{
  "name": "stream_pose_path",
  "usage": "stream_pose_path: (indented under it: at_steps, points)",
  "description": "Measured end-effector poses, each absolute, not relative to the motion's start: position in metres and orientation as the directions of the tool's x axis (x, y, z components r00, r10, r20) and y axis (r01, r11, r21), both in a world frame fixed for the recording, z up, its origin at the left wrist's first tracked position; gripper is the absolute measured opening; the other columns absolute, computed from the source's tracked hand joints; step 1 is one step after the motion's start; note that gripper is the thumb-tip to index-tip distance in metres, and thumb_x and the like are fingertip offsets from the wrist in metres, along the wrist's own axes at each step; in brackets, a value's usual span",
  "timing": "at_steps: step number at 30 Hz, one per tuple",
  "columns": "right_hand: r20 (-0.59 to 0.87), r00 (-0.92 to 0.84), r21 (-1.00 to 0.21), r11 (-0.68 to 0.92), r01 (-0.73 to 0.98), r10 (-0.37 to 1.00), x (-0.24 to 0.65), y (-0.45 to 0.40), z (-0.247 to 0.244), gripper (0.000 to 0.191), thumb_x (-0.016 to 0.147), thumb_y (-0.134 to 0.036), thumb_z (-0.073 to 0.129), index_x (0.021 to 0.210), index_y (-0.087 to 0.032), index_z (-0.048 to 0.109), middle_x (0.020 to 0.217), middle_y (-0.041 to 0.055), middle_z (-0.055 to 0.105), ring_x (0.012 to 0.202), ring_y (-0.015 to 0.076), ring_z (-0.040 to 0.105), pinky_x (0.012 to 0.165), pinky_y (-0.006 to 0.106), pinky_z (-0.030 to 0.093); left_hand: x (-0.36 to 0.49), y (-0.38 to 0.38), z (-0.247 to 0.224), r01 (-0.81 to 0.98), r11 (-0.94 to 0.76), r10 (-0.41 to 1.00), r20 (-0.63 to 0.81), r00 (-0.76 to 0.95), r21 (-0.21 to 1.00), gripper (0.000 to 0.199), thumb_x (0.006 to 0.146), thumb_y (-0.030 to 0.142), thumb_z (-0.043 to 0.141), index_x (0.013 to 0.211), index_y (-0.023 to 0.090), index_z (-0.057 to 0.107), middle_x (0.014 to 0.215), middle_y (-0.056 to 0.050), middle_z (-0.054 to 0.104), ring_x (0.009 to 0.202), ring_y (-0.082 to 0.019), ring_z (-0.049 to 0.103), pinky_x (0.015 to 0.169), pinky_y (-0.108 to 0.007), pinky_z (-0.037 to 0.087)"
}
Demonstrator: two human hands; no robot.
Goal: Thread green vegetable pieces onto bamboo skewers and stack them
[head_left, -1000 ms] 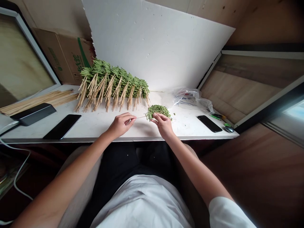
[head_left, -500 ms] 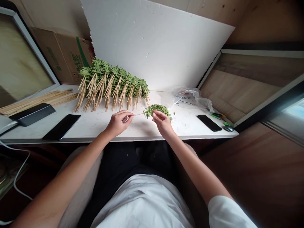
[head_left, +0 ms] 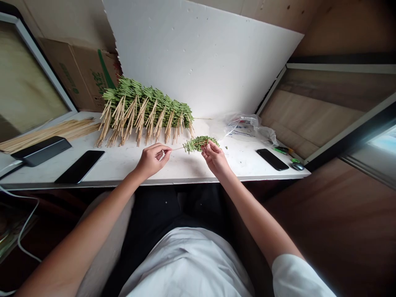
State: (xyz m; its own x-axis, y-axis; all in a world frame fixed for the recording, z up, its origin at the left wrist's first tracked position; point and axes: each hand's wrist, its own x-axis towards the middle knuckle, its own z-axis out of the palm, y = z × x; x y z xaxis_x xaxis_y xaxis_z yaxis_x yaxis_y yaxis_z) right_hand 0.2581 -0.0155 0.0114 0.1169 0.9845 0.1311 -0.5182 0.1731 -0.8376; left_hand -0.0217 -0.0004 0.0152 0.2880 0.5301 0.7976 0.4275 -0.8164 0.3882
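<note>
A thin bamboo skewer point(head_left: 177, 148) is pinched between the thumb and fingers of my left hand point(head_left: 154, 160). Short cut green bean pieces point(head_left: 188, 145) are threaded crosswise along its right part. My right hand point(head_left: 216, 159) is at the right, over the small pile of loose cut green beans point(head_left: 202, 139), its fingers drawn together. What sits between those fingertips is too small and hidden to make out. Behind my hands lies a big stack of filled green bean skewers point(head_left: 148, 101), their bare stick ends fanned toward me.
Bare skewers point(head_left: 55, 130) lie at the left, beside a dark stand point(head_left: 41, 150) and a black phone point(head_left: 80, 166). On the right are a clear plastic bag point(head_left: 247, 123), another phone point(head_left: 272, 159) and a small silver-green object point(head_left: 297, 166). A white board point(head_left: 201, 57) stands behind.
My right hand has moved slightly right, away from the threaded beans and over the loose pile. My left hand, with the skewer, has shifted a little left.
</note>
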Motion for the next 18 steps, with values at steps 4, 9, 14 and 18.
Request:
stream_pose_path:
  at_steps: [4,9,14,18]
  points:
    - [0.136,0.091,-0.845,0.164,-0.508,0.986,0.259,-0.0156,0.0133,0.043,0.066,-0.046,0.1,0.098,-0.029,0.079,0.102,0.0005,0.08,0.116,0.0222,0.073,0.084,0.028,0.059,-0.0224,-0.0007,0.0168,0.44,-0.82,0.517,0.803,0.296,0.366,0.011,0.097,0.021,0.068,0.1,0.017,0.077,0.075,0.001,0.061,0.057,-0.01,0.046,0.06,-0.026,0.04]
    - [0.148,0.079,-0.855,0.167,-0.491,0.986,0.2593,-0.0183,0.0159,0.04,0.067,-0.048,0.099,0.096,-0.028,0.079,0.108,0.0021,0.081,0.125,0.0247,0.07,0.086,0.029,0.059,-0.023,-0.0011,0.0177,0.444,-0.819,0.519,0.799,0.302,0.364,0.012,0.097,0.021,0.067,0.101,0.017,0.077,0.074,0.001,0.062,0.056,-0.01,0.045,0.059,-0.025,0.04]
    - [0.135,0.103,-0.875,0.167,-0.455,0.985,0.2607,-0.019,0.016,0.041,0.068,-0.051,0.097,0.096,-0.027,0.079,0.108,0.0053,0.081,0.124,0.0266,0.069,0.087,0.032,0.058,-0.0231,-0.0005,0.0168,0.44,-0.819,0.522,0.798,0.302,0.369,0.011,0.096,0.02,0.067,0.1,0.017,0.077,0.078,0.0,0.065,0.056,-0.01,0.045,0.059,-0.025,0.041]
    - [0.134,0.121,-0.894,0.172,-0.414,0.984,0.2612,-0.0182,0.0151,0.044,0.069,-0.055,0.095,0.098,-0.026,0.078,0.112,0.0067,0.08,0.122,0.027,0.069,0.087,0.032,0.058,-0.0226,0.0,0.0158,0.433,-0.821,0.521,0.8,0.298,0.373,0.011,0.096,0.02,0.067,0.099,0.016,0.077,0.08,-0.001,0.067,0.056,-0.009,0.045,0.058,-0.025,0.04]
